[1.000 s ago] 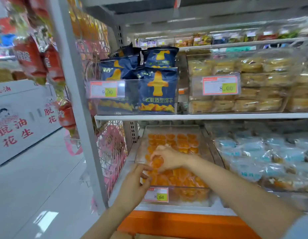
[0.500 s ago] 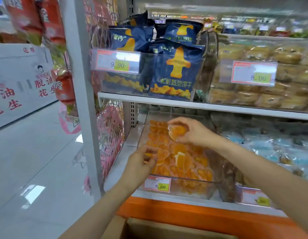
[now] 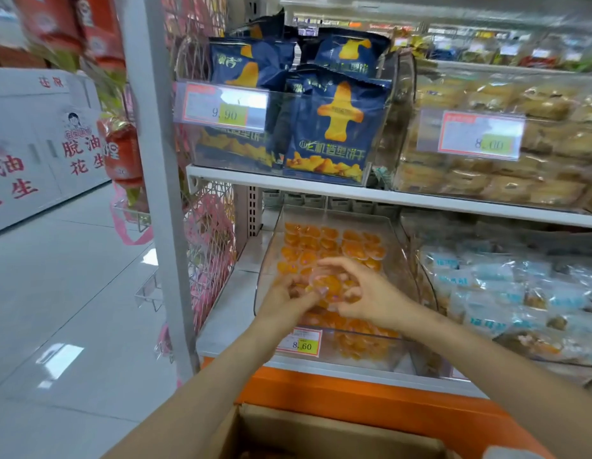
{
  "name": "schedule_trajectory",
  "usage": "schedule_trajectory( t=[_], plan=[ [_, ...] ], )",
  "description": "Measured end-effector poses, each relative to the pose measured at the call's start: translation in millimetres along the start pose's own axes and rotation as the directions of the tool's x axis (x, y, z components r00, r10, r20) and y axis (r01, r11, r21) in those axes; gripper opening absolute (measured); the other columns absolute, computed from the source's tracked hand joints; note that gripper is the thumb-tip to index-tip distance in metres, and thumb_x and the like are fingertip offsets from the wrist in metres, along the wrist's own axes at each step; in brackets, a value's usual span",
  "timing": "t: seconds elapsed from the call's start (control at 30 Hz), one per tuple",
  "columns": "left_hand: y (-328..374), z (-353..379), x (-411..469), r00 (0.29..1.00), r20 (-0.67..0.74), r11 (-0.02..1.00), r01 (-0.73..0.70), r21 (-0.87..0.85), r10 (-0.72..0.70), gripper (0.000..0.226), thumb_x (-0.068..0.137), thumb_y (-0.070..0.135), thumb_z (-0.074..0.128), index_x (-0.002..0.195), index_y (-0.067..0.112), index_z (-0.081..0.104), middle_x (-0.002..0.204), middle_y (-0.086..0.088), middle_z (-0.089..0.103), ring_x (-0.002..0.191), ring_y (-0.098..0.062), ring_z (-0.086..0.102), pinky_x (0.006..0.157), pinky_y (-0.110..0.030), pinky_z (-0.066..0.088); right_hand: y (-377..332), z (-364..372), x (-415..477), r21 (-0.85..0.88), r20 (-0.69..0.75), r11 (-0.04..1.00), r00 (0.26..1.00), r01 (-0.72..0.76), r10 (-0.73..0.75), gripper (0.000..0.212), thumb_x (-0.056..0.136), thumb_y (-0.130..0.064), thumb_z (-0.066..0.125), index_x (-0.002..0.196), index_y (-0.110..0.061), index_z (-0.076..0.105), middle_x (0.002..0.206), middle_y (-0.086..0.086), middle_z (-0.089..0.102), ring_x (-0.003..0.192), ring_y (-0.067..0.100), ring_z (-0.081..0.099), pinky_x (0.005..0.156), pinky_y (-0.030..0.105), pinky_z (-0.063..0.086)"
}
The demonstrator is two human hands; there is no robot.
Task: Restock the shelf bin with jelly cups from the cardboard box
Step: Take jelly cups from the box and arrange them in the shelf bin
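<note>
Centre frame: right hand (image 3: 367,293) pinches a jelly cup (image 3: 327,286) over the bin (image 3: 266,270), open-topped; left hand (image 3: 286,301) too blurry to tell.

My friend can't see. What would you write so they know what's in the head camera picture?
A left hand and right hand meet around one cup over a clear shelf bin of orange jelly cups; blur hides which hand holds it. An open cardboard box sits below, and blue snack bags fill the shelf above.
</note>
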State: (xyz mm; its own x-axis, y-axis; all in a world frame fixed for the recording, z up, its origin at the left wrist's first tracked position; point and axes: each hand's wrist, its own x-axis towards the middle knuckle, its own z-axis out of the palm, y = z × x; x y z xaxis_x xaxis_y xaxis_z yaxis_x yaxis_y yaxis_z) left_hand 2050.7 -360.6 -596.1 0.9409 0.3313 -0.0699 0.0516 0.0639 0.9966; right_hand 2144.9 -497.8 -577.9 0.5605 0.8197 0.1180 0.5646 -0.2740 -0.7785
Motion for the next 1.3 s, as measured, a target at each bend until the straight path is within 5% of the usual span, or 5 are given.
schedule_trajectory(
  t=[0.27,0.5,0.7,1.07,1.3],
  plan=[
    [4,-1,1,1.000,0.010,0.978,0.027,-0.208,-0.026,0.030,0.083,0.014,0.067,0.106,0.003,0.052,0.099,-0.015,0.065,0.087,-0.023,0.067,0.076,-0.025,0.057,-4,9,-1,-0.139,-0.257,0.990,0.966,-0.006,-0.030,0.065,0.073,-0.024,0.079,0.128,-0.037,0.047,0.116,-0.010,0.053,0.082,-0.008,0.050,0.068,0.006,0.040],
    [11,-13,3,0.997,0.066,0.962,0.057,-0.269,-0.041,0.028,0.083,0.020,0.065,0.103,0.005,0.052,0.107,-0.017,0.067,0.091,-0.023,0.070,0.079,-0.027,0.057,-2,-3,3,0.068,-0.117,0.998,0.993,0.000,0.008,0.076,0.074,-0.002,0.076,0.124,-0.048,0.043,0.113,-0.008,0.052,0.083,0.004,0.057,0.075,0.023,0.053],
    [12,-10,2,0.998,0.058,0.947,0.056,-0.317,-0.039,0.037,0.086,0.016,0.063,0.118,0.002,0.050,0.110,-0.015,0.066,0.090,-0.022,0.070,0.076,-0.025,0.058,-10,4,0,0.046,-0.210,0.998,0.977,-0.038,0.047,0.062,0.066,-0.019,0.084,0.117,-0.030,0.050,0.110,-0.006,0.057,0.089,0.012,0.063,0.079,0.031,0.057],
    [9,-33,-1,0.968,-0.127,0.928,-0.164,0.333,0.216,0.011,0.091,0.017,0.057,0.101,0.019,0.056,0.095,0.008,0.061,0.087,-0.012,0.062,0.084,-0.041,0.054,20,-62,84,-0.371,-0.162,0.891,0.963,-0.263,0.217,0.071,0.073,-0.031,0.079,0.135,-0.022,0.046,0.136,0.002,0.048,0.122,0.019,0.048,0.093,0.023,0.039],
    [2,-42,3,0.931,-0.105,0.828,-0.255,0.499,0.350,0.007,0.090,0.014,0.059,0.096,0.017,0.059,0.097,0.008,0.061,0.081,-0.001,0.057,0.061,-0.007,0.044,47,-49,123,-0.489,-0.086,0.806,0.938,-0.332,0.335,0.066,0.078,-0.030,0.074,0.137,-0.026,0.044,0.135,0.004,0.050,0.117,0.022,0.051,0.096,0.029,0.044]
  ],
)
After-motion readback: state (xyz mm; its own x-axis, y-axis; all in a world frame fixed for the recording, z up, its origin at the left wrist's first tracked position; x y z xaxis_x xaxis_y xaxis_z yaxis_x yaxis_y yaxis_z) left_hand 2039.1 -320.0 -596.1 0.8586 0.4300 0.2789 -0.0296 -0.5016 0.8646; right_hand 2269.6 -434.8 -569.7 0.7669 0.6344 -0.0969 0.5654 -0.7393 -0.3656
